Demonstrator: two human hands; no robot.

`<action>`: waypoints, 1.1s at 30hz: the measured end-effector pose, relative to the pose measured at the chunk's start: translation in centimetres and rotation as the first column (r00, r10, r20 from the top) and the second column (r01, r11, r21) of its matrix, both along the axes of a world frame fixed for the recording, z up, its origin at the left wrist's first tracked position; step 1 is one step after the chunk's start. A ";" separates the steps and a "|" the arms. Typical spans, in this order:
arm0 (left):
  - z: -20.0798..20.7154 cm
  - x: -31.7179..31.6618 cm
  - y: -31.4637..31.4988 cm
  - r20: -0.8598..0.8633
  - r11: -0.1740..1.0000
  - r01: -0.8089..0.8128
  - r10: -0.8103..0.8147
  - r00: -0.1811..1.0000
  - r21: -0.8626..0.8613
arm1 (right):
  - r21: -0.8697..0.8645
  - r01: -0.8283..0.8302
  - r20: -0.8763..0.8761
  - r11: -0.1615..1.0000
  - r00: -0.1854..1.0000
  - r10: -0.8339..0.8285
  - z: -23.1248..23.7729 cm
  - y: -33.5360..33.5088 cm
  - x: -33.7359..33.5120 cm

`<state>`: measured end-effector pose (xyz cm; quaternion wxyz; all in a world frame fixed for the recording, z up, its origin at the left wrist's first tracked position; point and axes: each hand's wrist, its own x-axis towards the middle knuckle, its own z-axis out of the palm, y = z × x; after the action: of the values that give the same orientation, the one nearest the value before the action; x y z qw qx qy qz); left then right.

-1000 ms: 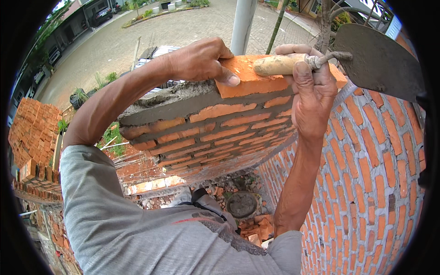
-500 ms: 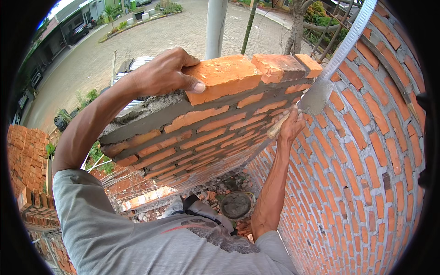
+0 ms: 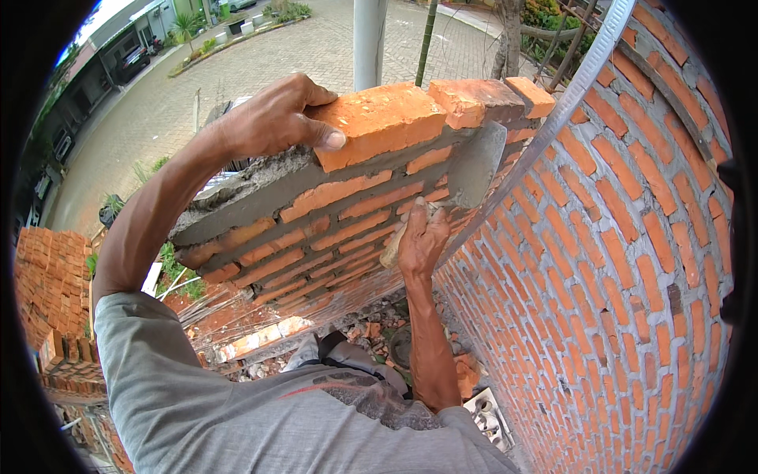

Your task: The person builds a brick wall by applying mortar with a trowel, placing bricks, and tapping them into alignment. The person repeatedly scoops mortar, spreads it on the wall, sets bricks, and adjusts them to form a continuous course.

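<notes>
My left hand (image 3: 276,117) grips the left end of an orange brick (image 3: 383,122), thumb on its near face and fingers over the top. The brick lies on grey mortar (image 3: 245,197) along the top of a low brick wall (image 3: 339,213). To its right in the same row sit a partly darkened brick (image 3: 474,99) and a short brick piece (image 3: 530,96). My right hand (image 3: 424,241) is closed round the handle of a trowel (image 3: 477,166). The trowel's grey, mortar-smeared blade stands against the wall's near face, just below the darkened brick.
A taller brick wall (image 3: 608,276) rises on the right, with a long metal strip (image 3: 560,118) running along the corner. Stacked bricks (image 3: 51,276) stand at the far left. Rubble, a round mortar pan (image 3: 401,347) and a white tray (image 3: 489,419) lie below. A grey pole (image 3: 369,47) rises behind the wall.
My right hand has moved left with the trowel, bringing its blade from the corner onto the wall face. My left hand stays on the brick.
</notes>
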<state>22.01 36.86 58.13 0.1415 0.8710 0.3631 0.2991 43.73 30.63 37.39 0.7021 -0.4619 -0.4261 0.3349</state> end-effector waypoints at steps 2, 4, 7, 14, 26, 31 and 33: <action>0.3 -0.1 0.3 -0.098 0.999 -0.028 0.026 0.995 -0.017 | -0.028 -0.015 0.021 0.999 1.000 0.016 -0.1 -1.2 -1.5; 0.6 -0.2 0.4 -0.187 0.995 -0.080 0.066 0.980 -0.068 | -0.024 -0.095 -0.044 0.995 0.995 0.094 0.0 -2.5 -2.6; 1.0 -0.2 0.5 -0.266 0.977 -0.147 0.102 0.959 -0.152 | -0.087 -0.206 -0.093 0.975 0.976 0.198 0.3 -4.6 -4.2; 0.7 -0.1 0.8 -0.265 0.985 -0.108 0.068 0.962 -0.137 | -0.097 -0.304 -0.067 0.948 0.952 0.298 0.3 -7.3 -7.5; 0.4 0.0 1.0 -0.226 0.988 -0.130 0.108 0.968 -0.085 | 0.097 -0.647 -0.114 0.756 0.748 0.654 0.6 -12.1 -10.7; 1.9 -0.1 -0.1 -0.374 0.956 -0.194 0.101 0.922 -0.221 | 0.006 -0.663 -0.138 0.748 0.741 0.658 -2.0 -15.6 -6.0; 0.7 0.3 -2.9 -0.094 0.887 -0.273 0.329 0.940 0.371 | -0.124 -0.467 0.028 0.876 0.881 0.473 -5.3 -17.6 -3.3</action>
<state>22.27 33.92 58.79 -0.0936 0.8355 0.4444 0.3093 40.44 12.98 32.11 0.5600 -0.3931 -0.5257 0.5055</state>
